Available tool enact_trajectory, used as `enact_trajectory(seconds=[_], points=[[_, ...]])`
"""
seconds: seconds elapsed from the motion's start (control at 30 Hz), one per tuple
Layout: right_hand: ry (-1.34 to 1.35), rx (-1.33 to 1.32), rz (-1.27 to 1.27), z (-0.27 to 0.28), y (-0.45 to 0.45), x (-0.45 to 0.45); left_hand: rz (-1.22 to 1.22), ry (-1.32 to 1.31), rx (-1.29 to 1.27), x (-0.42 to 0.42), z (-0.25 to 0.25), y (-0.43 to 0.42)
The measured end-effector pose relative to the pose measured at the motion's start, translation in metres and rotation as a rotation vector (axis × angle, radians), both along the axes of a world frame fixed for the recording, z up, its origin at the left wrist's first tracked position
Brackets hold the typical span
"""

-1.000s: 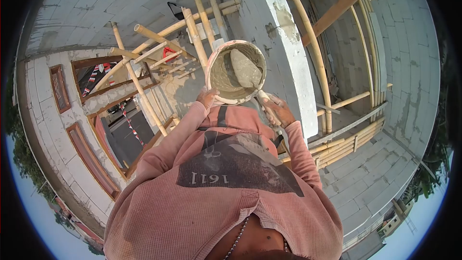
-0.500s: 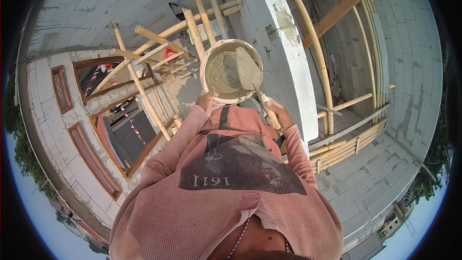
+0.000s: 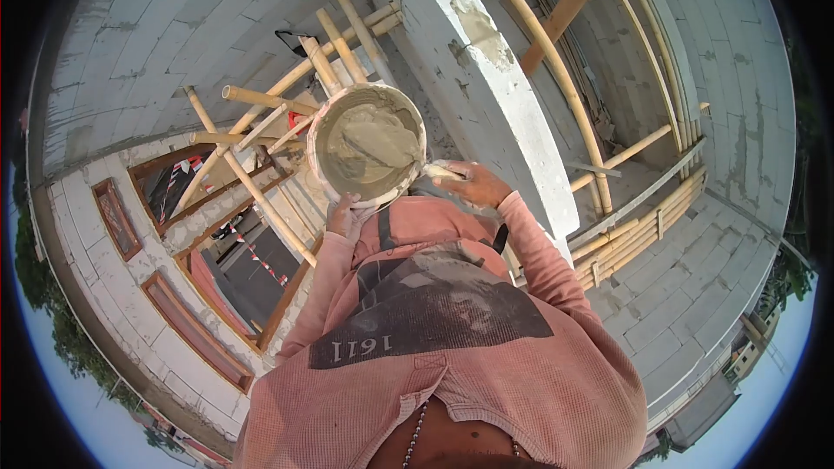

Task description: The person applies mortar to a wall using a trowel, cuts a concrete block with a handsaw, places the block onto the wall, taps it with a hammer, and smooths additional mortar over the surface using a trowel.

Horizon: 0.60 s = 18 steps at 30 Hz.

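In front of my body is a round bucket (image 3: 318,149) with wet grey mortar (image 3: 343,169) inside. My left hand (image 3: 344,215) grips its near left rim, fingers closed on it. On the bucket's right side, my right hand (image 3: 476,184) is wrapped around the pale handle of a trowel (image 3: 441,171). The trowel's blade reaches over the rim into the bucket, coated in mortar, so its outline is hard to make out against the mix.
To my right runs the pale top of a block wall (image 3: 512,108), with a mortar patch on it. Bamboo scaffold poles (image 3: 261,175) cross beyond the bucket, and more bamboo (image 3: 556,61) stands past the wall. Wooden window frames (image 3: 187,295) are set in the left wall.
The trowel blade has gone from raised over the bucket's right side down into the mortar. My right hand has turned its handle more level. The bucket appears further left in view.
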State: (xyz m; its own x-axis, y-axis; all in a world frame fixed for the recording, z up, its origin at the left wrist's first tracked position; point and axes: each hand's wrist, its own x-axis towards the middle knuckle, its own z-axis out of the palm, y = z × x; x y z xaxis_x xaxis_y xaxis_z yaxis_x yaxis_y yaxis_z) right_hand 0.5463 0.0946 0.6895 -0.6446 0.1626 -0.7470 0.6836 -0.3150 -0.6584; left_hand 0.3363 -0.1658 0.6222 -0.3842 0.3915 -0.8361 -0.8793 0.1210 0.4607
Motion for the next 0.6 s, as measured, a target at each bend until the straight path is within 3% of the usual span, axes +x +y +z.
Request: enact_trajectory(seconds=[0.17, 0.3, 0.6], points=[[0.074, -0.213, -0.004, -0.004, -0.017, -0.030, -0.006, 0.010, -0.050, -0.008, 0.017, -0.012], [0.160, -0.351, -0.027, -0.017, -0.029, -0.043, 0.009, 0.013, -0.049, -0.020, -0.002, -0.044], [0.170, -0.312, -0.128, -0.007, -0.027, -0.041, 0.057, 0.057, 0.031, -0.026, 0.004, -0.030]])
